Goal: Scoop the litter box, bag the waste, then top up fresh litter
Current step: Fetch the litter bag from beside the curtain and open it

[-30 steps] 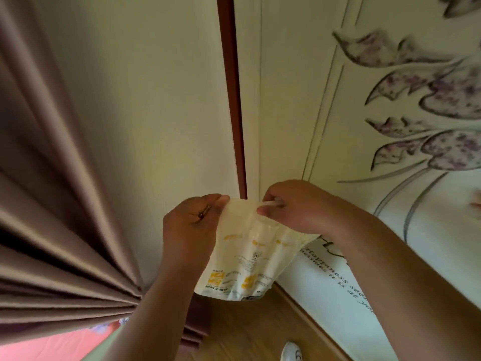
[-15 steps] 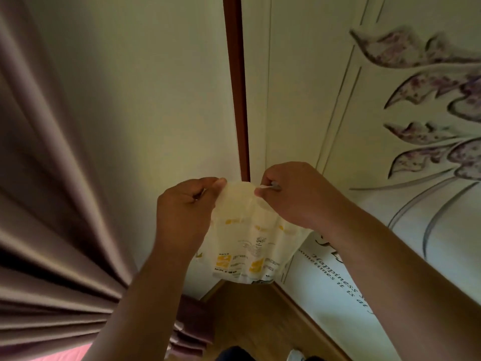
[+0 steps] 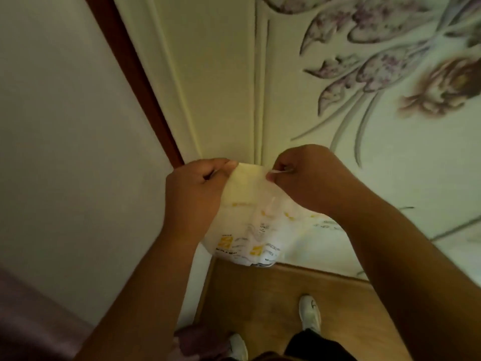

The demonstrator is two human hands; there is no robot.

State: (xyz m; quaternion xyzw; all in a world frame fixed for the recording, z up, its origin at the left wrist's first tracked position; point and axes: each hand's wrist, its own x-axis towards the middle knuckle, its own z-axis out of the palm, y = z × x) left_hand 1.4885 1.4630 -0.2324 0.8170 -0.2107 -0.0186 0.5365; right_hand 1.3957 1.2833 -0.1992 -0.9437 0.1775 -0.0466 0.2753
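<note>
A thin white plastic bag [image 3: 250, 225] with yellow and dark print hangs in the air in front of me, in the middle of the view. My left hand [image 3: 192, 194] pinches its upper left edge between thumb and curled fingers. My right hand [image 3: 307, 178] pinches the upper right edge, where a stretched strip of plastic shows between the fingers. The bag's top edge is pulled taut between the two hands. No litter box, scoop or litter is in view.
A cream wall [image 3: 65, 139] with a red-brown vertical strip [image 3: 140, 82] stands ahead, with a flower-patterned panel [image 3: 390, 61] to the right. Below lies a wooden floor [image 3: 260, 295] with my white shoes [image 3: 309, 311]. A mauve curtain [image 3: 31, 321] shows at the lower left.
The view has swung right and down: the curtain has slid almost out of sight, and the floor and shoes have come in. Both hands keep their pinch on the bag's top edge.
</note>
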